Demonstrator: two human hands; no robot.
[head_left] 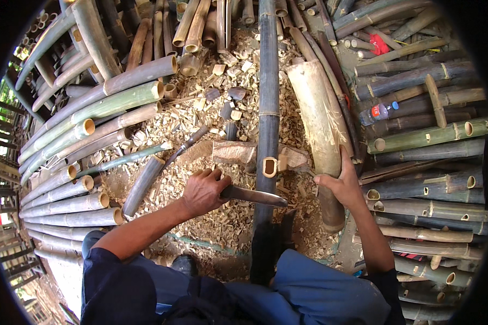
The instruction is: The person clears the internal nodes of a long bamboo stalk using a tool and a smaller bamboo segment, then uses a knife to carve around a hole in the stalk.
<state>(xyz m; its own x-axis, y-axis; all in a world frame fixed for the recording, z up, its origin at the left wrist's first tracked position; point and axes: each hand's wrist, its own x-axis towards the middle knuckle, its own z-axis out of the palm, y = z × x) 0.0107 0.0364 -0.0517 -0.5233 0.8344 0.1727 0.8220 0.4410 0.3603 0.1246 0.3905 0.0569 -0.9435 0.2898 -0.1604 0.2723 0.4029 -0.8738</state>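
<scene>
At our far left, many bamboo poles [116, 103] lie in a curved pile, with their cut ends toward the middle. Just beside them, a short bamboo piece [143, 186] and a long tool with a dark handle [187, 144] rest on the wood chips [238, 216].

Next we see the left hand [203, 189], which is closed firmly around the handle of a knife [255, 196]. The blade points to the right and passes over the dark pole [268, 81]; whether it touches the pole, we cannot tell. This pole runs away from the person's legs [320, 287], over a wooden block [233, 154], and it has a rectangular opening cut near the block.

On the right of the pole, the right hand [344, 179] grasps the thick pale log [312, 103] near its lower part, with the thumb on the near side. At the far right, more bamboo is stacked, and a plastic bottle [375, 114] lies on it.

We judge that the main danger is the direction of the blade – its tip points toward the log and the right forearm. If it would slide on the smooth, round pole, it could reach that arm. The log could also roll if the one-handed hold becomes weak, and the loose chips may give it poor support – so it could knock the block or the pole.
</scene>
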